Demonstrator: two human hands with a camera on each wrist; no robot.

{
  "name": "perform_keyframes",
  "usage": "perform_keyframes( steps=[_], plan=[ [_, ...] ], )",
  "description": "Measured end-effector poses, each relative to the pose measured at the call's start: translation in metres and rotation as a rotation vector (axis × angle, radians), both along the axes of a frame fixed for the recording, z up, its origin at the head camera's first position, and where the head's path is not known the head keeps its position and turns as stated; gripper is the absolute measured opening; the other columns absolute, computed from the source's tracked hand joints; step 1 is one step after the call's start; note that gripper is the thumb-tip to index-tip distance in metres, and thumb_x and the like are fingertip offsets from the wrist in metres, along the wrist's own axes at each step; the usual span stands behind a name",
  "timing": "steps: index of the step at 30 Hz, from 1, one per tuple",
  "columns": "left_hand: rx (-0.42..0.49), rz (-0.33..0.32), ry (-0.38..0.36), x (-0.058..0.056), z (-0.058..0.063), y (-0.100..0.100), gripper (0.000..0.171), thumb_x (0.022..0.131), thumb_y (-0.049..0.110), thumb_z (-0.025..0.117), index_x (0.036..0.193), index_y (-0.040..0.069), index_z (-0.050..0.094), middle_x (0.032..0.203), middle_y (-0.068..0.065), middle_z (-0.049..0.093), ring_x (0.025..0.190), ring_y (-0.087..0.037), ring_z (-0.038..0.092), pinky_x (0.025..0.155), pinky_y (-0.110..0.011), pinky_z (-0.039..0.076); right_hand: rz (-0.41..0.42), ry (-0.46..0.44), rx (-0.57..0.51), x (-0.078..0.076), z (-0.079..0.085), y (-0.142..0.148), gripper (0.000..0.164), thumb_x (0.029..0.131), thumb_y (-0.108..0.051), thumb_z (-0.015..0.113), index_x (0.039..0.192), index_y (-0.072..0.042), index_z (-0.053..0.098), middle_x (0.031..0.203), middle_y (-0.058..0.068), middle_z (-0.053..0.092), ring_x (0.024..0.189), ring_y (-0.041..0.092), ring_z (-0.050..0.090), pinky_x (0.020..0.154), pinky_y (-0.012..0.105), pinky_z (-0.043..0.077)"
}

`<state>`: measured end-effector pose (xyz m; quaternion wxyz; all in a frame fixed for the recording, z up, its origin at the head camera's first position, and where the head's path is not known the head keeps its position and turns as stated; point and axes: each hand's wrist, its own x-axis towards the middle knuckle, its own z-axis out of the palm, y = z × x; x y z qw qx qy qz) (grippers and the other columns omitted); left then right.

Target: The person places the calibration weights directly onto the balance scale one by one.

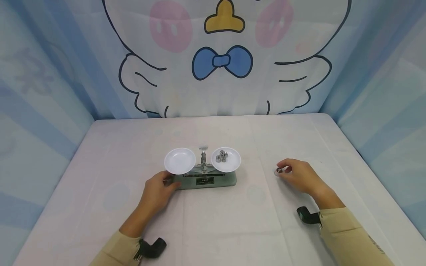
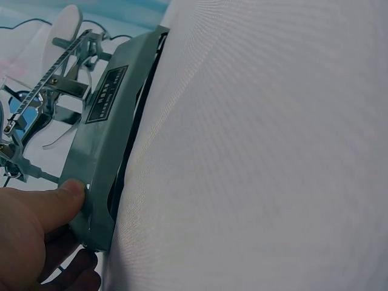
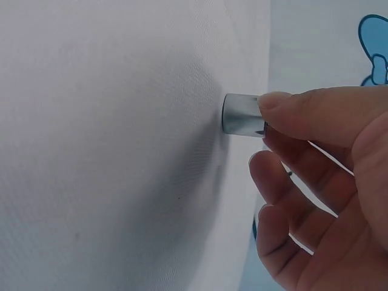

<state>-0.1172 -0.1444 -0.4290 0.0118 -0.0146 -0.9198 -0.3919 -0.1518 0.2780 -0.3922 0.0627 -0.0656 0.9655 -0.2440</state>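
A balance scale (image 1: 205,180) with a green base and two white pans stands at mid-table. Several small shiny metal pieces (image 1: 222,156) lie in its right pan (image 1: 234,166); the left pan (image 1: 180,161) holds nothing. My left hand (image 1: 157,190) grips the left end of the base, thumb on its face in the left wrist view and the other fingers partly hidden behind. Off to the scale's right, my right hand (image 1: 301,176) pinches a short metal socket (image 3: 242,114) between thumb and forefinger. The socket is at the tabletop, its far end close to the cloth; whether it touches cannot be told.
A pale cloth (image 1: 213,225) with faint folds covers the table. Behind it hangs a curtain (image 1: 219,96) with a cartoon print, and blue and white cloth walls (image 1: 36,111) rise on both sides. Black wrist cameras (image 1: 153,248) sit by both sleeves.
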Motion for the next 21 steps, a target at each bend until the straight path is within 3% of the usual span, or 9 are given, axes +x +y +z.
perform_keyframes(
  steps=[21],
  plan=[
    [-0.002,0.005,-0.014,-0.0003,0.0001,-0.0002,0.046,0.089,0.015,0.076,0.127,-0.006,0.061,0.124,-0.024,0.064,0.119,-0.040,0.058,0.098,-0.056,0.047,-0.004,0.054,-0.002,-0.0014,-0.0095,-0.0038,0.019,0.090,-0.011,0.068,0.108,-0.002,0.069,0.088,0.006,0.064,0.080,0.024,0.055,0.070,0.038,0.048]
  ],
)
